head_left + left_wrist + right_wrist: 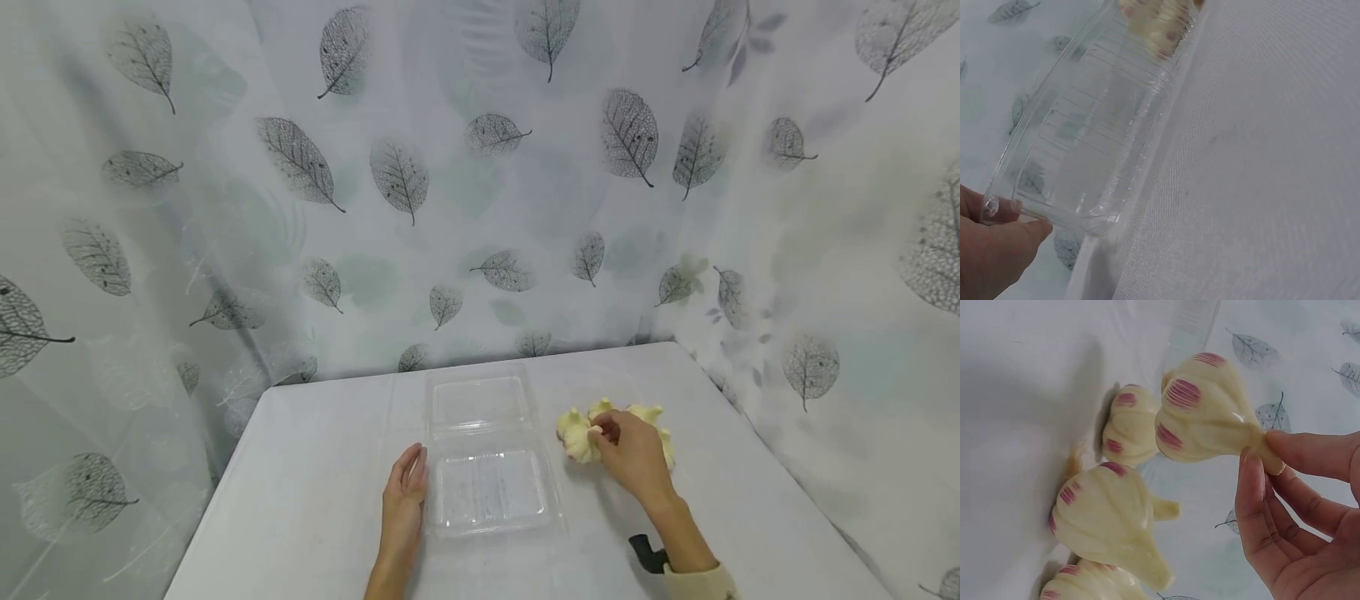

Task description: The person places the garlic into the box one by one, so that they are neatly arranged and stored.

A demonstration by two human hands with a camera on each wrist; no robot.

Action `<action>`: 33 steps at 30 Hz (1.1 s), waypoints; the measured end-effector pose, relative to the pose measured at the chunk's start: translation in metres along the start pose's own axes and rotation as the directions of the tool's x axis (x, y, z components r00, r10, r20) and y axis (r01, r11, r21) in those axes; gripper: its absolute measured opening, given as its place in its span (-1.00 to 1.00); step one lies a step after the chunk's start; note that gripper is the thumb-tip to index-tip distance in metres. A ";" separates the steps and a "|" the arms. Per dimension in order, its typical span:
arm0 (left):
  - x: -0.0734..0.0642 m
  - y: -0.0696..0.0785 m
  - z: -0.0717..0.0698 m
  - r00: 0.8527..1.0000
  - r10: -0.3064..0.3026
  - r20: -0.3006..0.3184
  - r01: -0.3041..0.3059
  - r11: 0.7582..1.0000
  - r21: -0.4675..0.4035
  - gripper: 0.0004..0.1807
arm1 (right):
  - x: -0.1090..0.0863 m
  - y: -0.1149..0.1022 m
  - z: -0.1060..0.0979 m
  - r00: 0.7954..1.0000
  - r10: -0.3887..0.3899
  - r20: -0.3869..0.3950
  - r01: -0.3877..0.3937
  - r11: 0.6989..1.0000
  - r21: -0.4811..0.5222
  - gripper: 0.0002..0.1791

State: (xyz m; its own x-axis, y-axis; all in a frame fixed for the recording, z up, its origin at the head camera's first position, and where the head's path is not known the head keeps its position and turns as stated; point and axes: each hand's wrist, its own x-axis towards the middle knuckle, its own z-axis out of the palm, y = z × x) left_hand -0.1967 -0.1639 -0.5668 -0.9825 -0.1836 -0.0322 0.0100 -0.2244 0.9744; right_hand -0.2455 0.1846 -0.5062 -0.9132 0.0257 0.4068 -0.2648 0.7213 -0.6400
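A clear plastic clamshell container (491,527) lies opened out on the table, its lid (480,379) folded back to the far side. At the container's left edge is my left hand (402,504); in the left wrist view its thumb and a finger pinch the container's rim (1041,212). My right hand (633,454) pinches a garlic bulb (1204,412) by its stem between thumb and fingers. This bulb is cream-coloured with purple streaks and looks like a shiny model. Several similar garlic bulbs (1107,519) sit close around it, partly hidden by the right hand in the head view.
A white cloth covers the table (315,483). Near the right wrist is a black curved object (647,554), its kind unclear. Leaf-printed curtains (480,208) hang behind and on both sides of the table.
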 end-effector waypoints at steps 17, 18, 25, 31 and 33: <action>0.000 -0.001 -0.001 1.000 0.009 0.012 -0.009 1.000 -0.022 -0.42 | 0.007 -0.021 -0.002 0.997 -0.065 -0.031 0.065 0.998 0.008 -0.85; -0.001 -0.001 -0.001 1.000 0.005 0.009 -0.005 1.000 -0.024 -0.42 | 0.007 -0.022 -0.001 0.998 -0.062 -0.026 0.062 0.998 0.011 -0.85; -0.002 0.002 0.000 1.000 -0.005 0.005 0.006 0.999 -0.039 -0.42 | 0.007 -0.030 0.004 0.998 -0.058 -0.011 0.058 0.998 0.018 -0.86; -0.002 0.002 -0.001 1.000 0.004 0.014 -0.004 1.000 -0.031 -0.43 | 0.007 -0.039 0.007 0.998 -0.060 0.000 0.060 0.998 0.032 -0.86; -0.002 0.001 -0.001 1.000 0.006 0.016 -0.006 1.000 -0.030 -0.43 | 0.008 -0.040 0.008 0.998 -0.056 0.006 0.056 0.998 0.030 -0.86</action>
State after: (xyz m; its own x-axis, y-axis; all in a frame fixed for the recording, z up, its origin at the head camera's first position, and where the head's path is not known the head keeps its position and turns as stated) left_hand -0.1946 -0.1644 -0.5657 -0.9852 -0.1700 -0.0225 0.0215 -0.2524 0.9674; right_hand -0.2443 0.1501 -0.4826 -0.8987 -0.0190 0.4382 -0.3248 0.7003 -0.6357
